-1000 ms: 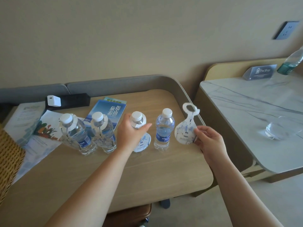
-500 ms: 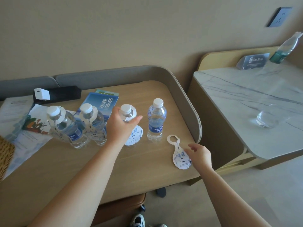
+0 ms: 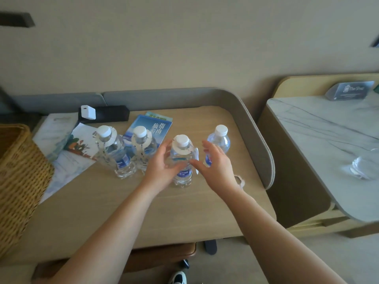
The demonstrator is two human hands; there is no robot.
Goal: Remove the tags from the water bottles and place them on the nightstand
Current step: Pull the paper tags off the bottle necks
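Between the fingers (image 3: 164, 158) stands a clear, glossy plastic bottle (image 3: 181, 162) with a paper tag (image 3: 195, 158). Beneath them, the nightstand (image 3: 184, 206) is matt wood; left, a rough wicker basket (image 3: 20, 181).

Both bare forearms reach forward and converge. The left hand (image 3: 162, 167) is cupped, thumb up, fingers curled inward. The right hand (image 3: 217, 165) faces it, fingers spread and loosely extended, thumb pointing left.
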